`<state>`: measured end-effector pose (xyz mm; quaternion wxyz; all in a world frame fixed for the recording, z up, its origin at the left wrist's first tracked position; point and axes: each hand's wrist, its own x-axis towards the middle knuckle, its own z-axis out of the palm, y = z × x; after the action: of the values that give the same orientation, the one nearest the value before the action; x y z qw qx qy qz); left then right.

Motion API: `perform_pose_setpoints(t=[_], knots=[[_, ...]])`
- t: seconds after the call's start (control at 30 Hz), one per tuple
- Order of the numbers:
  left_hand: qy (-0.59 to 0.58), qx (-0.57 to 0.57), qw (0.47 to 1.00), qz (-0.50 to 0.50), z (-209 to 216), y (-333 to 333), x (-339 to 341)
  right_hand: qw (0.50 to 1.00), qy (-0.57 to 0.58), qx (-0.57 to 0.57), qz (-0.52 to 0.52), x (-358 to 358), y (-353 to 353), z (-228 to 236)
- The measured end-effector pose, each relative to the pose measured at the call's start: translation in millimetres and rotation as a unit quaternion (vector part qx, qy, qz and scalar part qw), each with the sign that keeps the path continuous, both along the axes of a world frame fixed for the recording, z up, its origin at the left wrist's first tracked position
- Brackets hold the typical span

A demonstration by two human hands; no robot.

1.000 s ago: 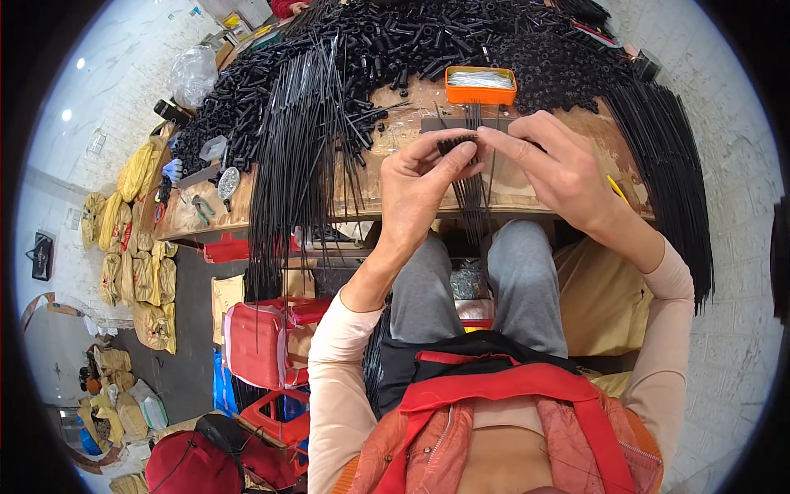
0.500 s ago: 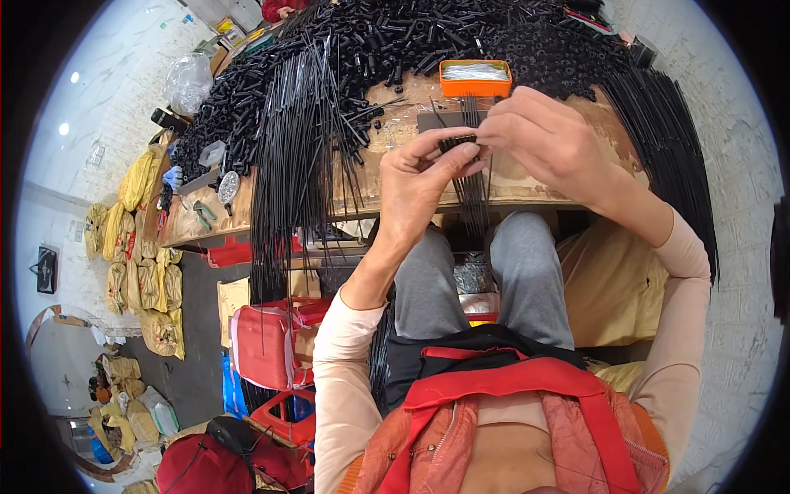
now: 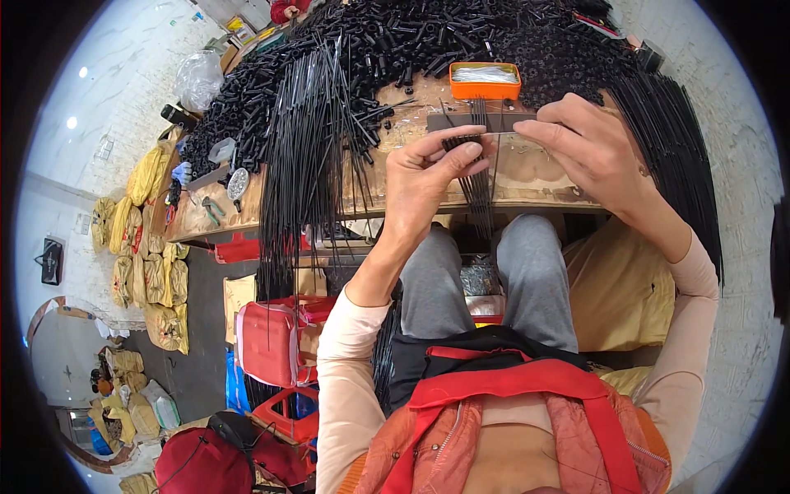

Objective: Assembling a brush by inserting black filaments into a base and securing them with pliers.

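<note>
My left hand [image 3: 414,177] is closed, thumb against fingers, around a bundle of thin black rods [image 3: 479,198] whose upper ends form a tight row; the shafts hang past the table edge. From that row a thin, pale, needle-like wire [image 3: 500,133] runs sideways to my right hand [image 3: 588,152], which pinches its other end between thumb and fingertips. Whether the wire passes through the row is hidden by my left fingers. Just beyond my hands stands an orange box [image 3: 485,92] with many similar pale wires in it. A dark flat block [image 3: 439,123] lies behind the bundle.
Black tubular pieces [image 3: 370,62] heap over the far table, small black rings [image 3: 568,70] at right. Long black rods [image 3: 296,156] overhang the edge at left, more rods [image 3: 671,132] at right. Green-handled pliers [image 3: 212,212] lie far left. Another person's hand [image 3: 290,11] shows at the top.
My right hand has moved right, away from my left hand, and a length of the pale wire now shows between them. My left hand keeps its hold on the rods.
</note>
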<state>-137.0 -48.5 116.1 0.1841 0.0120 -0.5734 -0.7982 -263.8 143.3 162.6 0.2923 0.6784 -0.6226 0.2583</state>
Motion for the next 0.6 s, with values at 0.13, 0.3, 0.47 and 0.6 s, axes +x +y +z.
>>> perform_pose_setpoints(t=[0.13, 0.3, 0.47, 0.6], knots=[[0.013, 0.005, 1.000, -0.025, 0.1, -0.7, 0.4, 0.997, 0.076, -0.006, -0.011, 1.5, 3.6, 4.7], [-0.005, -0.025, 0.999, -0.040, 2.1, -0.4, 1.3, 0.999, 0.021, 0.027, 0.033, -0.1, -1.8, 4.0], [-0.029, -0.056, 0.996, -0.064, -3.7, -3.8, 0.0, 0.999, -0.013, 0.020, 0.026, 8.0, -6.4, -0.1], [-0.075, -0.609, 0.789, 0.014, -68.1, -16.7, 0.2, 0.980, -0.183, 0.011, -0.080, -7.9, -8.3, -7.2]])
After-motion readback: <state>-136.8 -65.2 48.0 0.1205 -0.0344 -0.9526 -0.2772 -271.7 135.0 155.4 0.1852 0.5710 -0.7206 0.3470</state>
